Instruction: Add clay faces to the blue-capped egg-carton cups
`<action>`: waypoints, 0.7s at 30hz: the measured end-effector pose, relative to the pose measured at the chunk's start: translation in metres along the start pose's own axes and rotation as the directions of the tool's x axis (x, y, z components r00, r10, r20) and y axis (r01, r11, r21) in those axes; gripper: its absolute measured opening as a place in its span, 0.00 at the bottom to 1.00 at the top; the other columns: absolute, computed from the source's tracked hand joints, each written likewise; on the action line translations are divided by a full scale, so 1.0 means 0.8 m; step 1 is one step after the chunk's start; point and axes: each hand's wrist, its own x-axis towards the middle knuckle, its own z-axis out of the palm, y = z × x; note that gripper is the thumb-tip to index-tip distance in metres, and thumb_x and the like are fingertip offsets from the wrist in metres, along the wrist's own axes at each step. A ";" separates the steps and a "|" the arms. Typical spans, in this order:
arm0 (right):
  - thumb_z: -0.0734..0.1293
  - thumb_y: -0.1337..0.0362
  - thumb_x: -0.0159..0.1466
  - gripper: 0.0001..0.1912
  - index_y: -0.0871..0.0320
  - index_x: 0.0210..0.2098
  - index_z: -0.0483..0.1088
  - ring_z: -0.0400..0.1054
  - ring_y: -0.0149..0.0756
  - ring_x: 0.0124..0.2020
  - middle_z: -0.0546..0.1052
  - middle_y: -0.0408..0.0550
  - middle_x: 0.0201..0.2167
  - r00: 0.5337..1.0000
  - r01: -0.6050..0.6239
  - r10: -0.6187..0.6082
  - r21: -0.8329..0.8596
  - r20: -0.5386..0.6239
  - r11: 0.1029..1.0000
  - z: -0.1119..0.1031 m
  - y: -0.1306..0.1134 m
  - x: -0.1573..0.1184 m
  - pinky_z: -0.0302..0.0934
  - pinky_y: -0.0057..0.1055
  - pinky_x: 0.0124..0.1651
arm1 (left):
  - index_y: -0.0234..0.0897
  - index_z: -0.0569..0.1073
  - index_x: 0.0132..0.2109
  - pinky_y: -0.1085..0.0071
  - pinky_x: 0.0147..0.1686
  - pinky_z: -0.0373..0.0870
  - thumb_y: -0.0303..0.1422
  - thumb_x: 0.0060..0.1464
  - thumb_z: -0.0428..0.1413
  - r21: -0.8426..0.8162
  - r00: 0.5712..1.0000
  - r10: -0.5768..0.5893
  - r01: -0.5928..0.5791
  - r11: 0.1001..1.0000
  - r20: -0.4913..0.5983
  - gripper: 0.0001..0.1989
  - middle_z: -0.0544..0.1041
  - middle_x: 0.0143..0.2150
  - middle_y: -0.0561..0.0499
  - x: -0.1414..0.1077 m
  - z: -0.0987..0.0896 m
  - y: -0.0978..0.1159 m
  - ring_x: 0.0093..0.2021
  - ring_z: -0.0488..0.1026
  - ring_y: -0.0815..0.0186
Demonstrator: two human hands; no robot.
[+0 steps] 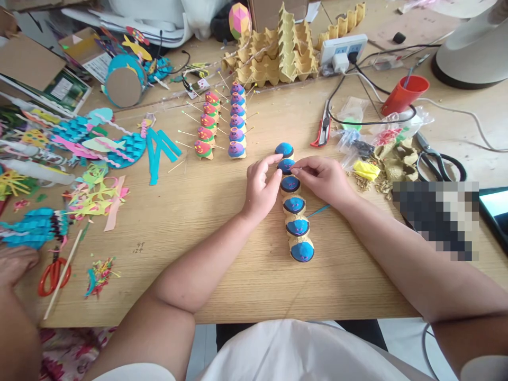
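Observation:
A strip of egg-carton cups [294,205] runs away from me on the table, its domes covered in blue with dark edges. Several domes carry small pink faces. My left hand [262,185] is at the strip's left side, with thumb and index finger gripping around the second dome from the far end. From the right, my right hand [327,180] reaches the same dome, thumb and index finger pinched together at its face. Whatever lies between those fingertips is too small to make out. A thin blue strip [318,210] lies beside the cups, under my right forearm.
Two finished-looking egg-carton caterpillars, red [207,127] and purple [237,123], stand behind. A red cutter [322,129], black scissors [438,159], yellow clay [366,170] and a red cup [405,94] lie right. Paper scraps [97,193] and orange-handled scissors [54,275] lie left, near another person's hand [18,264].

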 end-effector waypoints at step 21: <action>0.67 0.42 0.71 0.27 0.59 0.42 0.86 0.73 0.39 0.34 0.86 0.52 0.35 0.999 0.031 -0.030 0.058 -0.018 0.998 -0.004 -0.004 -0.002 0.64 0.34 0.37 | 0.44 0.82 0.40 0.59 0.59 0.72 0.40 0.66 0.64 -0.005 0.999 0.013 -0.013 1.000 -0.045 0.07 0.85 0.45 0.50 0.004 -0.003 0.011 0.52 0.79 0.60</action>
